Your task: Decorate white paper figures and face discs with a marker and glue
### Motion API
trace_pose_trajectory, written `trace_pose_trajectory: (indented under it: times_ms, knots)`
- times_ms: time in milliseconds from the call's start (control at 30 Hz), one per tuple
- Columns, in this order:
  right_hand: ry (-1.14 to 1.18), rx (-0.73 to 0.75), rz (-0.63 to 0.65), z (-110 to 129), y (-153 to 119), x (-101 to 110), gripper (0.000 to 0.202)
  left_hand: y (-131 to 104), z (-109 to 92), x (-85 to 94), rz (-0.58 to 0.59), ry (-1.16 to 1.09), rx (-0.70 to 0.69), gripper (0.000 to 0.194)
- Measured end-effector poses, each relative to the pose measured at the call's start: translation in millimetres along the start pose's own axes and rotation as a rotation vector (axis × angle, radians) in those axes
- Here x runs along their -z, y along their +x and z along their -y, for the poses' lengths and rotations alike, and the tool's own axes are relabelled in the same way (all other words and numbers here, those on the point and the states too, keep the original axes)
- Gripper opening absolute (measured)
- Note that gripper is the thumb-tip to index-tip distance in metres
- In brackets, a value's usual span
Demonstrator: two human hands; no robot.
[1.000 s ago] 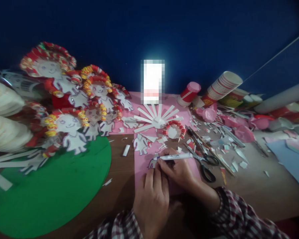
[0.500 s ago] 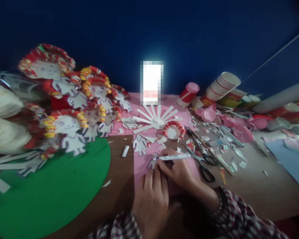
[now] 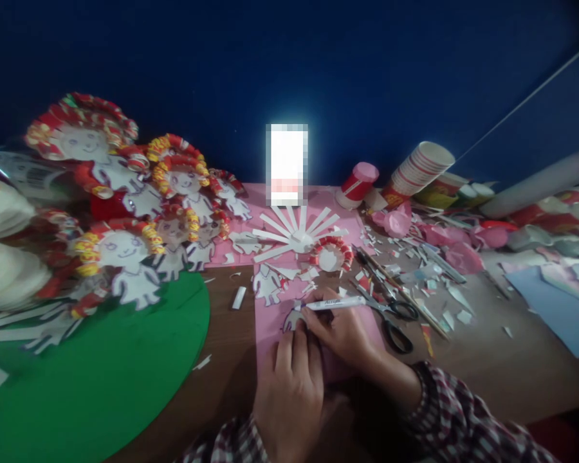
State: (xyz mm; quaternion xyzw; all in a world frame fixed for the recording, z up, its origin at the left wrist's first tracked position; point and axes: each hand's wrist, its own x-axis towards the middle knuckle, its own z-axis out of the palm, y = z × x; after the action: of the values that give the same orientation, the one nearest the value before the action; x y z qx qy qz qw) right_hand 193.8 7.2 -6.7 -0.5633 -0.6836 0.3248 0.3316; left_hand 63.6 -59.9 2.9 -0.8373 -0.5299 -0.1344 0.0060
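Note:
In my right hand [image 3: 350, 334] is a white marker [image 3: 335, 304] printed with dark lettering, its tip side pointing left over a small paper cutout [image 3: 292, 320] with dark outlines. My left hand [image 3: 292, 386] lies over the lower edge of that cutout, fingers stretched out and pressing it down; part of the cutout is hidden beneath them. Pink paper [image 3: 266, 341] lies under both hands. Just beyond them rests another white dress-shaped cutout [image 3: 266, 285]. Black-handled scissors [image 3: 398, 328] lie right of my right hand.
Paper dolls [image 3: 123, 251] with red and yellow curls crowd the left, near a green round board [image 3: 125, 360]. A fan of white strips [image 3: 299, 239] and a red ring [image 3: 329, 256] lie ahead. Stacked paper cups [image 3: 422, 167], a lit screen [image 3: 287, 157] and scraps stand or lie beyond.
The whole view has shifted slightly, so things appear a little further left. My hands keep nearly the same pose, the marker still in the right one over the cutout.

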Motion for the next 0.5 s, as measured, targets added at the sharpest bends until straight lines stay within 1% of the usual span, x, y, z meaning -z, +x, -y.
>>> trace_pose_trajectory:
  times_ms: [167, 400, 500]
  knots:
    - [0.015, -0.024, 0.002, -3.2, -1.0, -1.2, 0.005, -1.4, 0.0, -1.6, 0.003, 0.017, -0.018, 0.067]
    - [-0.020, -0.033, -0.027, -2.5, 0.1, -1.0, 0.005, -3.9, -0.9, -6.9, -0.004, 0.006, -0.001, 0.068]
    - [-0.029, -0.036, -0.036, 0.3, 1.2, -0.1, 0.004, -4.1, -0.7, -5.7, 0.023, -0.010, 0.006, 0.068]
